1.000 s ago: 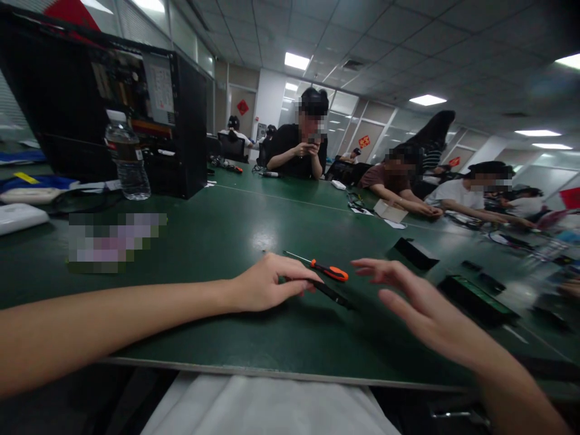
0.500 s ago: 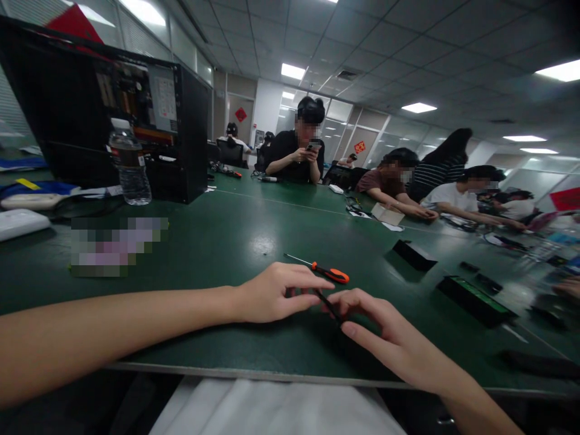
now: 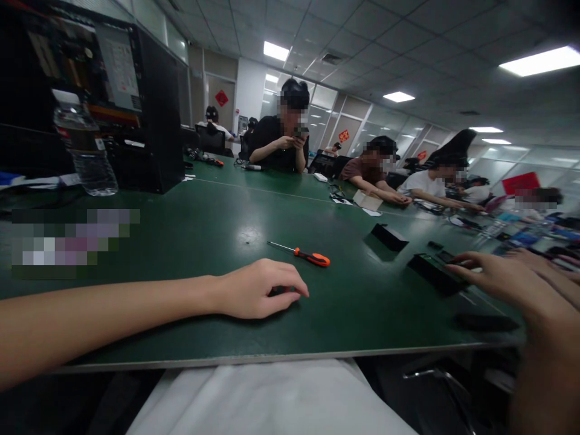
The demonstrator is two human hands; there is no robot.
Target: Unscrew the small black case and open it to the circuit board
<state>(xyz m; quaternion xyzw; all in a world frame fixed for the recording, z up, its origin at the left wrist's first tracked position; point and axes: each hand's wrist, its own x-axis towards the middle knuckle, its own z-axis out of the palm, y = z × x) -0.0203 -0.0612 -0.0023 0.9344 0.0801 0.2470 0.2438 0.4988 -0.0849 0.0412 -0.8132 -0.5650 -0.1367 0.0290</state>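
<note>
My left hand rests on the green table near its front edge. Its thumb and fingers are curled together; whatever they hold, if anything, is hidden. Beyond its fingertips lies a screwdriver with an orange and black handle. Far to the right, my right hand reaches over a black box that shows green inside. Its thumb and forefinger close on a small black piece beside the box, partly covered by the fingers.
An open computer case and a plastic bottle stand at left. A black open cover lies behind the box, a dark object nearer the edge. Another person's hand is close beyond mine. Several people sit around the table.
My right hand has left the slim black piece between my hands and moved right to the black box. That piece no longer shows. My left fingers have curled in. The view has turned right.
</note>
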